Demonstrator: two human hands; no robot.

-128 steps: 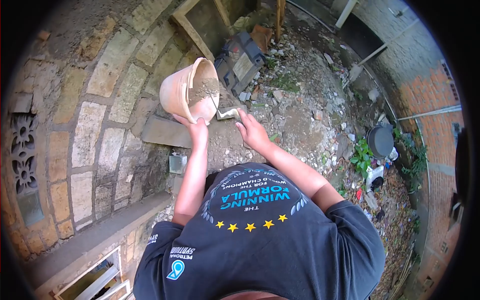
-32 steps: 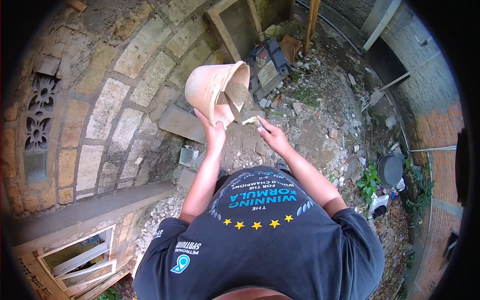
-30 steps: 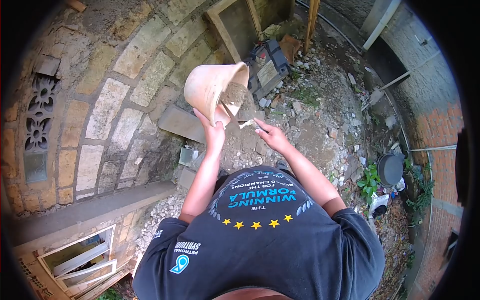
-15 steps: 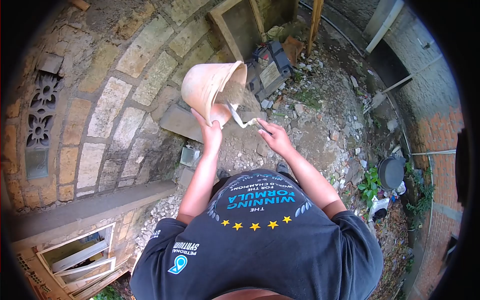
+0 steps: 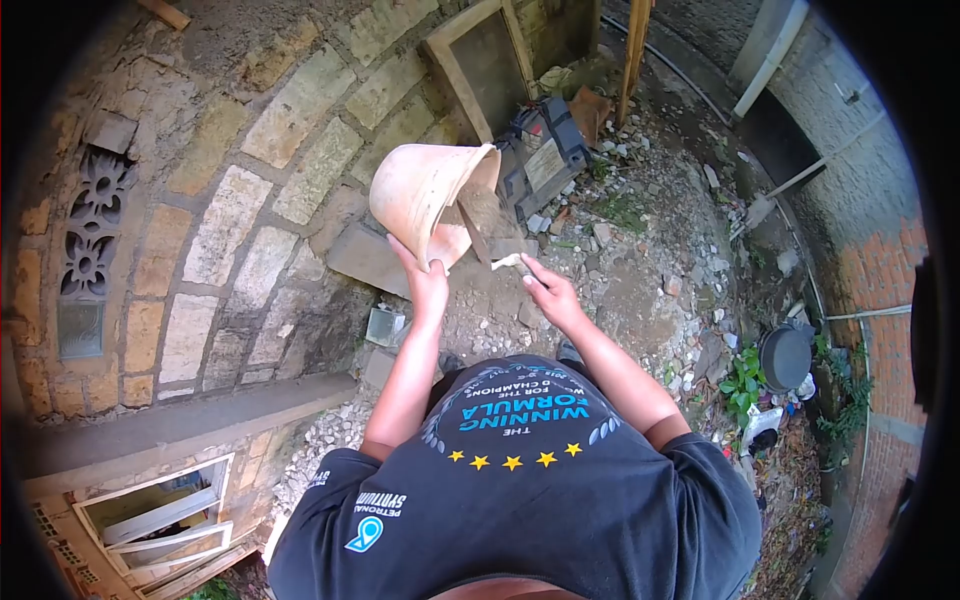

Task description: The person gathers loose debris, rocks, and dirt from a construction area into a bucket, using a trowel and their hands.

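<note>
A pale, worn bucket (image 5: 412,195) is tipped on its side, its mouth facing right. My left hand (image 5: 428,288) is closed on the lower part of its rim. Grey-brown sandy mix (image 5: 484,205) shows at the mouth and spills down in front of it. In my right hand (image 5: 553,297) is a trowel (image 5: 473,236), gripped by its dark handle. Its blade stands edge-on at the bucket's opening, against the mix, and its pale, crusted neck bends toward my fingers.
A stone block wall (image 5: 230,225) curves along the left, with a concrete slab (image 5: 368,258) at its foot. Ahead lie a dark plastic case (image 5: 545,150) and a wooden frame (image 5: 470,70). Rubble covers the ground (image 5: 640,270); a black round tub (image 5: 785,357) sits right.
The trowel blade has turned from showing its light face to a dark, thin edge, still at the bucket's mouth. My right hand has dropped slightly; the bucket remains tilted in my left hand.
</note>
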